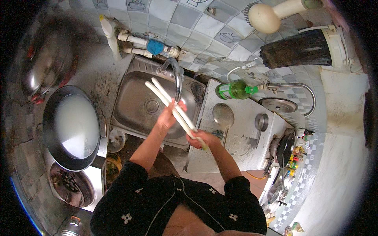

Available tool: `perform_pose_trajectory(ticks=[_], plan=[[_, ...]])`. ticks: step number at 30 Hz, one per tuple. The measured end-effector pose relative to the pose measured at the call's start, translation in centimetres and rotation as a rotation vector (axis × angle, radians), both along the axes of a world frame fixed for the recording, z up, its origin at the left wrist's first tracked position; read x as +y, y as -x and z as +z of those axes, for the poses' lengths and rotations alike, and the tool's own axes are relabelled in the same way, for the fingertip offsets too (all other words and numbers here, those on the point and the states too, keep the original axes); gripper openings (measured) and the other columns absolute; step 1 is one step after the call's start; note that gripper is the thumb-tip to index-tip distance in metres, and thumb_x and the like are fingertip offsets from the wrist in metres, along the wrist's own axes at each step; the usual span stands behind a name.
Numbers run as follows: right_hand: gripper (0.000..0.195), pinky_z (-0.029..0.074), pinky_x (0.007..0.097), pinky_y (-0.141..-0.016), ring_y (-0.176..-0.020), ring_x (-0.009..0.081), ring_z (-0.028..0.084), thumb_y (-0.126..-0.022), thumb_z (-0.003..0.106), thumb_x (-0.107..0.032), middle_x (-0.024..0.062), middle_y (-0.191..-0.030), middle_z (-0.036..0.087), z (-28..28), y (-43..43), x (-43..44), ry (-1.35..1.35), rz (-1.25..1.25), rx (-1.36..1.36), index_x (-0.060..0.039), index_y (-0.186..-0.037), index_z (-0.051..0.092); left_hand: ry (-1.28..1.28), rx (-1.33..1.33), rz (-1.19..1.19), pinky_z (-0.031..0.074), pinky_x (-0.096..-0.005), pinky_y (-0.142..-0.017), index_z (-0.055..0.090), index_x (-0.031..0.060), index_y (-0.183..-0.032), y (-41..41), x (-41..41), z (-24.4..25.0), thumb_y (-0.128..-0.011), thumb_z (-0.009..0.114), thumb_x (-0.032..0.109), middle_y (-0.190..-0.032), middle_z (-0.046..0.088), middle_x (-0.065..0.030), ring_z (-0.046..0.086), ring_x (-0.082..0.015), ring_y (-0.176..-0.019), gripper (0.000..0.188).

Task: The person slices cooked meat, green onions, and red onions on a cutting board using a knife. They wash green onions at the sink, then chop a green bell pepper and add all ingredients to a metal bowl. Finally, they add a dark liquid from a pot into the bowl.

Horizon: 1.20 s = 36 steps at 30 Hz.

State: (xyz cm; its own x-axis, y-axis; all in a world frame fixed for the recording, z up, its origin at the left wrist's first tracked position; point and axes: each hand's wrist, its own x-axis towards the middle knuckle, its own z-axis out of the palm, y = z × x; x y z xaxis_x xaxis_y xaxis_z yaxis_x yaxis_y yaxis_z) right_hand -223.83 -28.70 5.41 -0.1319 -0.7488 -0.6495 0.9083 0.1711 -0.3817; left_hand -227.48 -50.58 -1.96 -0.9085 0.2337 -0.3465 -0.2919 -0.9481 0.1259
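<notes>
Two long white vegetable stalks [180,121], which look like leeks, lie side by side and slanted above a stainless steel sink [133,97]. My left hand [167,117] grips them around the middle, just below the spout of a chrome faucet [177,79]. My right hand [203,138] holds their lower end, where a greenish tip shows past the fingers. The far ends point up and left over the basin. Whether water runs from the faucet I cannot tell.
At left stand a large wok [76,126] of cloudy liquid and a metal pan [88,188]. On the right counter [203,159] lie a perforated skimmer [223,115] and a small ladle [261,122]. A green bottle [233,90] lies near the wall below a second tap [310,91].
</notes>
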Motion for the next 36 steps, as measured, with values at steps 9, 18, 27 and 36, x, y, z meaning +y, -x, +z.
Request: perform_pose_trajectory(ticks=[9, 18, 27, 36], plan=[[0.045, 0.052, 0.0380, -0.074, -0.077, 0.0258, 0.065, -0.080, 0.075, -0.011, 0.0117, -0.091, 0.066, -9.6, 5.5, -13.4, -0.497, 0.118, 1.154, -0.0001, -0.117, 0.052, 0.685, -0.016, 0.086, 0.051, -0.0342, -0.085, 0.057, 0.0033, -0.103, -0.1, -5.7, 1.1, -0.096, 0.061, 0.027, -0.107, 0.066, -0.0098, 0.061, -0.0179, -0.095, 0.025], [0.045, 0.052, 0.0438, -0.085, -0.099, 0.0373, 0.064, -0.082, 0.070, -0.032, 0.0218, -0.102, 0.067, -5.3, 9.6, -13.0, -0.651, 0.380, 1.478, -0.0041, -0.115, 0.059, 0.651, 0.168, 0.274, 0.047, -0.0380, -0.088, 0.051, 0.0058, -0.097, 1.4, -7.3, 5.2, -0.096, 0.062, 0.030, -0.091, 0.060, -0.0076, 0.058, -0.0192, -0.088, 0.027], [0.049, 0.049, 0.0459, -0.095, -0.106, 0.0408, 0.062, -0.092, 0.053, -0.017, 0.0248, -0.114, 0.064, -5.3, 15.2, -11.4, -1.034, 0.002, 1.956, 0.0017, -0.136, 0.043, 1.067, 0.349, 0.494, 0.046, -0.0348, -0.086, 0.048, 0.0051, -0.092, 1.3, -11.3, 8.9, -0.097, 0.056, 0.011, -0.083, 0.055, -0.0054, 0.056, -0.0180, -0.085, 0.011], [0.029, 0.052, 0.0431, -0.084, -0.099, 0.0346, 0.065, -0.093, 0.054, -0.019, 0.0210, -0.101, 0.068, -8.5, 0.9, -7.0, -0.903, 0.540, 1.350, 0.0020, -0.111, 0.064, 1.502, 0.542, 0.324, 0.046, -0.0324, -0.081, 0.060, 0.0019, -0.089, 0.4, -11.0, 6.3, -0.094, 0.059, 0.011, -0.086, 0.064, -0.0056, 0.058, -0.0162, -0.084, 0.010]])
